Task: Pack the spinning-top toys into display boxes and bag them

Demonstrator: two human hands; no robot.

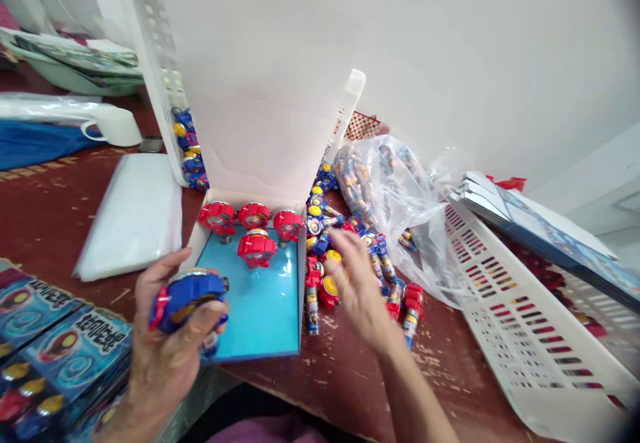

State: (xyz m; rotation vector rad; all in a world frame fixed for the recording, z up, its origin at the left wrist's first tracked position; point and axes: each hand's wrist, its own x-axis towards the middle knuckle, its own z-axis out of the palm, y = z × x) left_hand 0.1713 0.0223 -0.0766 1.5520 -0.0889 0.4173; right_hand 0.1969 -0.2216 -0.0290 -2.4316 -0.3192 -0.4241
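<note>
My left hand (173, 326) is closed around a blue spinning-top toy (190, 296) with a pink-red part on its side, held over the front left of an open display box (250, 313). Inside the box, whose bottom is light blue, several red spinning-top toys (257, 249) stand toward the back. My right hand (357, 283), slightly blurred, is over the pile to the right of the box, thumb apart from the fingers. Close to its fingertips lie yellow-and-red toys (330, 289) and blue toys (320, 243). A red toy with a printed tube (313, 303) lies against the box's right side.
A clear plastic bag (400, 183) of printed tubes lies behind the pile. White slotted baskets (530, 343) stand at the right and behind the box. At left are a stack of clear plastic bags (135, 216), a white mug (117, 127) and printed boxes (75, 343).
</note>
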